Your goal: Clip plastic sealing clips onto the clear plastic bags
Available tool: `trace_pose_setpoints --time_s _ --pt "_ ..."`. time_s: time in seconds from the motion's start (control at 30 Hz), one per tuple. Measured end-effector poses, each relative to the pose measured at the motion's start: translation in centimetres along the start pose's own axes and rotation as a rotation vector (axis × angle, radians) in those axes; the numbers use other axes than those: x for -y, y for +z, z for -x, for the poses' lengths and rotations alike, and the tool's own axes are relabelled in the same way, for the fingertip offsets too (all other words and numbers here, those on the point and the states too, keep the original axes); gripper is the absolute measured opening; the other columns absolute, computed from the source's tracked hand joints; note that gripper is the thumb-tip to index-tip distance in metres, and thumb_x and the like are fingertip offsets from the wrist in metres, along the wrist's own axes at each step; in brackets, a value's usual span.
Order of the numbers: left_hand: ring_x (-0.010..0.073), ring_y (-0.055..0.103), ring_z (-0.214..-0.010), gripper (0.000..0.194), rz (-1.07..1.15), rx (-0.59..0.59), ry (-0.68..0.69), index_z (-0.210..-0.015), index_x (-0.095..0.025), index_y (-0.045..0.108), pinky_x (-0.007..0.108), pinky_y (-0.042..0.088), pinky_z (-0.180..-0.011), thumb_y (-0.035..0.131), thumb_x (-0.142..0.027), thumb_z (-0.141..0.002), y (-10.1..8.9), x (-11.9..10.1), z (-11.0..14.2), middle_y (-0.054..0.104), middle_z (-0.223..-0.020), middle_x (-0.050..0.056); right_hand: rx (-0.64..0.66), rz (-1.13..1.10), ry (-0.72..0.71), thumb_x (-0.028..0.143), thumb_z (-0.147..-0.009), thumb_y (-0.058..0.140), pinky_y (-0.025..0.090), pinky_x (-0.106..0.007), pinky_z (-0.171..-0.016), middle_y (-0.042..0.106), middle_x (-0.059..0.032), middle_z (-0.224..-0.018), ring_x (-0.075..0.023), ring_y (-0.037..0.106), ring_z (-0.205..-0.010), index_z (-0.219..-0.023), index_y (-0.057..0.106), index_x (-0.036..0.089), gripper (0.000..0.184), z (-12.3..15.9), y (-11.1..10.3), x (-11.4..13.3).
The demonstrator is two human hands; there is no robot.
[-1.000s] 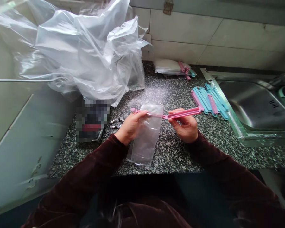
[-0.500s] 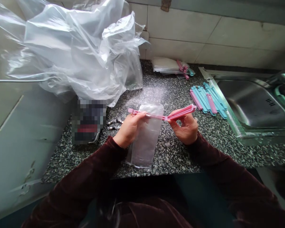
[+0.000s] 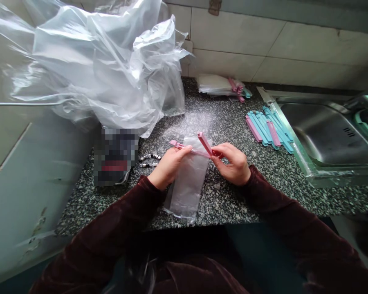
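A pink bag sealing clip (image 3: 205, 143) lies across the upper part of a clear plastic bag (image 3: 188, 185). One arm of the clip runs along the bag, and the other stands up at an angle from the hinge on the right. My left hand (image 3: 169, 166) is closed, its thumb pressing the bag and the clip's left part. At the hinge end, my right hand (image 3: 231, 163) pinches the clip between thumb and fingers. The bag hangs down toward the counter's front edge and looks flat.
Pink and blue clips (image 3: 268, 127) lie in a pile beside the steel sink (image 3: 331, 134). Behind, a stack of clear bags (image 3: 216, 85) rests by the wall. Large crumpled plastic sheeting (image 3: 95, 61), a blurred dark object (image 3: 115, 157) and a beaded string (image 3: 149, 160) are on the left.
My right hand has moved left to the hinge. The clip's free arm, which pointed out to the right, has swung up and left over the bag. My left hand keeps its hold.
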State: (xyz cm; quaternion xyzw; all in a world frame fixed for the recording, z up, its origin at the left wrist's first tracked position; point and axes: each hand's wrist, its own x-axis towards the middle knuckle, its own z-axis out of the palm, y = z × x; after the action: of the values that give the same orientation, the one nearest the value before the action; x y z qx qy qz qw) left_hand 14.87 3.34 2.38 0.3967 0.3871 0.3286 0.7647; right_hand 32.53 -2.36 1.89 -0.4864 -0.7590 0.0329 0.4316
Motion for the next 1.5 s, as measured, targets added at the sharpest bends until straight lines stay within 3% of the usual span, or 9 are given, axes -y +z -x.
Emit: trace_pose_setpoints --time_s 0.2,0.43,0.67,0.9,1.07,1.2,1.3,1.4,1.5 --pt "0.0157 0.058 -0.070 0.023 -0.044 0.175 0.014 -0.081 -0.011 0.068 0.027 0.041 -0.070 0.068 -0.028 -0.065 -0.5 -0.3 -0.1 0.067 -0.073 0.005 0.036 0.024 -0.004 0.014 -0.079 0.055 0.053 -0.028 -0.062 0.061 -0.0068 -0.082 -0.0134 0.058 -0.068 -0.094 0.061 0.015 0.016 0.3 0.0 -0.2" --pt "0.0180 0.058 -0.081 0.025 -0.135 0.235 0.065 -0.086 -0.011 0.067 0.030 0.039 -0.080 0.068 -0.024 -0.065 -0.8 -0.2 -0.2 0.067 -0.082 0.006 0.053 0.042 -0.038 0.015 -0.080 0.054 0.053 -0.028 -0.064 0.060 -0.0070 -0.082 -0.0144 0.059 -0.072 -0.096 0.062 0.017 0.018 0.3 -0.1 -0.1" --pt "0.0179 0.056 -0.080 0.028 -0.164 0.289 0.088 -0.088 -0.011 0.066 0.029 0.039 -0.079 0.067 -0.030 -0.067 -0.9 -0.3 0.0 0.065 -0.084 0.006 0.062 0.134 -0.063 0.016 -0.080 0.055 0.051 -0.028 -0.061 0.062 -0.0070 -0.079 -0.0151 0.059 -0.069 -0.096 0.064 0.017 0.019 0.2 -0.5 0.0" --pt "0.0140 0.052 -0.073 0.031 -0.180 0.219 0.153 -0.085 -0.012 0.063 0.025 0.038 -0.070 0.066 -0.039 -0.069 -0.7 -0.3 0.1 0.061 -0.079 0.003 0.059 0.281 -0.113 0.018 -0.081 0.055 0.049 -0.027 -0.060 0.063 -0.0061 -0.077 -0.0147 0.058 -0.067 -0.097 0.065 0.018 0.019 0.2 -0.7 0.0" --pt "0.0097 0.043 -0.060 0.032 -0.260 0.069 0.250 -0.068 -0.012 0.057 0.023 0.032 -0.059 0.065 -0.044 -0.068 -0.3 -0.6 0.4 0.051 -0.063 -0.002 0.055 0.325 -0.175 0.017 -0.080 0.055 0.049 -0.028 -0.061 0.062 -0.0067 -0.075 -0.0160 0.056 -0.068 -0.097 0.065 0.017 0.020 0.2 -0.5 0.1" --pt "0.0085 0.039 -0.055 0.034 -0.206 0.021 0.229 -0.065 -0.013 0.054 0.023 0.030 -0.055 0.066 -0.045 -0.065 -0.1 -0.6 0.5 0.047 -0.059 -0.004 0.065 0.318 -0.166 0.017 -0.081 0.054 0.050 -0.030 -0.063 0.061 -0.0063 -0.077 -0.0172 0.057 -0.072 -0.100 0.064 0.020 0.022 0.3 -0.6 0.2" --pt "0.0080 0.039 -0.056 0.033 -0.156 0.016 0.232 -0.065 -0.014 0.054 0.022 0.030 -0.055 0.066 -0.045 -0.065 -0.2 -0.5 0.4 0.047 -0.060 -0.004 -0.014 0.223 -0.104 0.021 -0.079 0.058 0.051 -0.031 -0.064 0.060 -0.0071 -0.085 -0.0170 0.056 -0.072 -0.108 0.058 0.020 0.029 0.4 -0.7 0.2" --pt "0.0072 0.037 -0.055 0.031 -0.126 0.016 0.259 -0.066 -0.014 0.054 0.021 0.028 -0.053 0.066 -0.042 -0.067 -0.4 -0.5 0.2 0.046 -0.060 -0.004 -0.144 0.043 0.084 0.028 -0.077 0.060 0.051 -0.030 -0.060 0.056 -0.0069 -0.092 -0.0135 0.054 -0.066 -0.115 0.050 0.019 0.041 0.3 -1.0 0.1" --pt "0.0069 0.035 -0.053 0.029 -0.116 0.043 0.291 -0.066 -0.014 0.054 0.021 0.026 -0.051 0.064 -0.041 -0.069 -0.5 -0.5 0.2 0.044 -0.058 -0.005 -0.059 -0.154 0.325 0.037 -0.077 0.059 0.049 -0.026 -0.055 0.056 -0.0043 -0.084 -0.0118 0.053 -0.061 -0.104 0.054 0.017 0.034 0.0 -1.1 -0.3"
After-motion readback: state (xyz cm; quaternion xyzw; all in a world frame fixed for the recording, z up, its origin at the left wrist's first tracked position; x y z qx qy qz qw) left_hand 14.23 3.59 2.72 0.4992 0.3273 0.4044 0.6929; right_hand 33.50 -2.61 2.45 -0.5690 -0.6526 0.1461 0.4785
